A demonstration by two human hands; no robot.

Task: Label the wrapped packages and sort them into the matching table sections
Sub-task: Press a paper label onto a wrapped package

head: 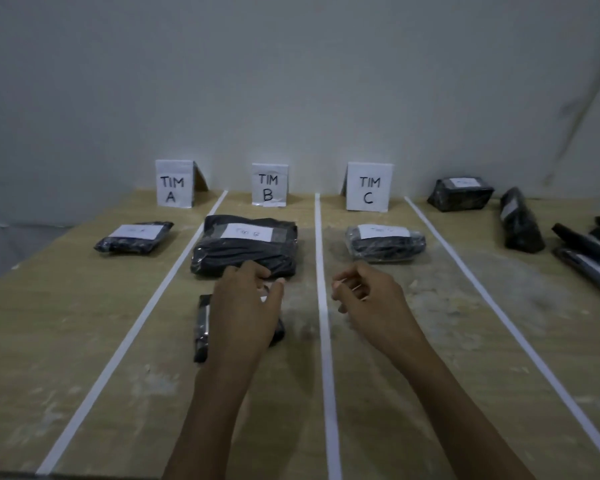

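A small black wrapped package (201, 327) lies in the middle section, mostly hidden under my left hand (243, 306), which rests over it with relaxed fingers. My right hand (364, 299) hovers just right of the tape line, fingers loosely curled, holding nothing. Beyond the small package sits a large black package (246, 251) with a white label, in front of the TIM B sign (269, 185). A labelled package (134, 237) lies before the TIM A sign (174, 183). Another labelled package (385, 242) lies before the TIM C sign (369, 187).
White tape strips (323, 306) divide the wooden table (84, 323) into sections. At the far right lie several more black packages, one at the back (459, 194), one long one (518, 221) and a pile at the edge (589, 251). A grey wall stands behind.
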